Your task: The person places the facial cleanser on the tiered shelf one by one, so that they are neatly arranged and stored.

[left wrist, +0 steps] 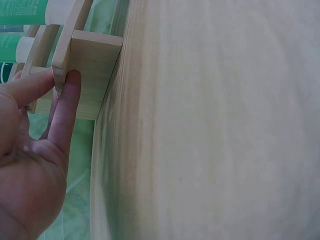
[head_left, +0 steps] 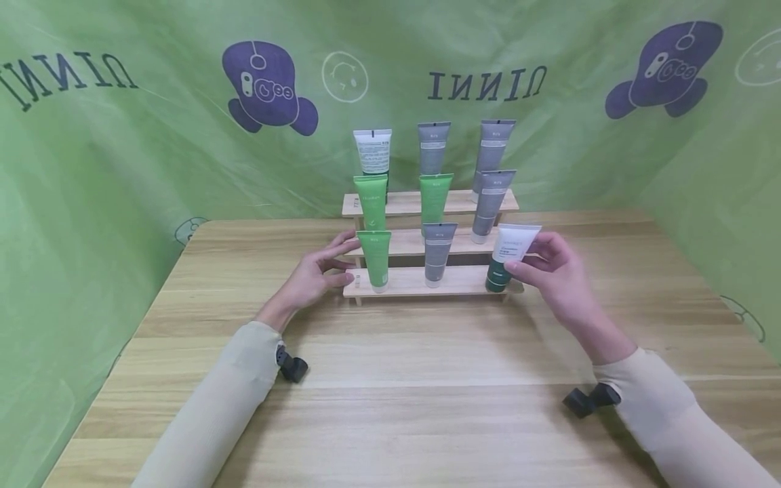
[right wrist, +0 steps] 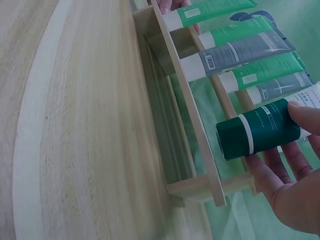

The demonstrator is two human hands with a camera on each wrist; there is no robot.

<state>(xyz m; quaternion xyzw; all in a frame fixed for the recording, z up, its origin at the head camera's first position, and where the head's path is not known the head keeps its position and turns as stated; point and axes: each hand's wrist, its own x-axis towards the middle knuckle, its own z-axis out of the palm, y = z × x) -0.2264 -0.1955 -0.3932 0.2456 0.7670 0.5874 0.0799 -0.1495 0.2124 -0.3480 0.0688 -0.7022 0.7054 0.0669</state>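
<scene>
My left hand [head_left: 309,276] pinches the left end of the lowest board of a three-step wooden rack [head_left: 403,281]; in the left wrist view the thumb and a finger lie on either side of the board end [left wrist: 62,62]. At the rack's lower right, my right hand [head_left: 563,279] grips a white-and-dark-green squeeze tube [head_left: 515,242], cap down, between thumb and fingers. Seen from the right wrist, its dark green cap end [right wrist: 230,137] overlaps the lowest board. On that same step stand a green tube [head_left: 375,257] and a grey tube [head_left: 438,251].
The middle step bears two green tubes [head_left: 371,200] and a grey tube [head_left: 493,200]. A white-and-dark tube [head_left: 373,150] and two grey tubes [head_left: 432,146] stand on the top step. Behind the wooden table [head_left: 390,400] hangs a printed green cloth [head_left: 183,163].
</scene>
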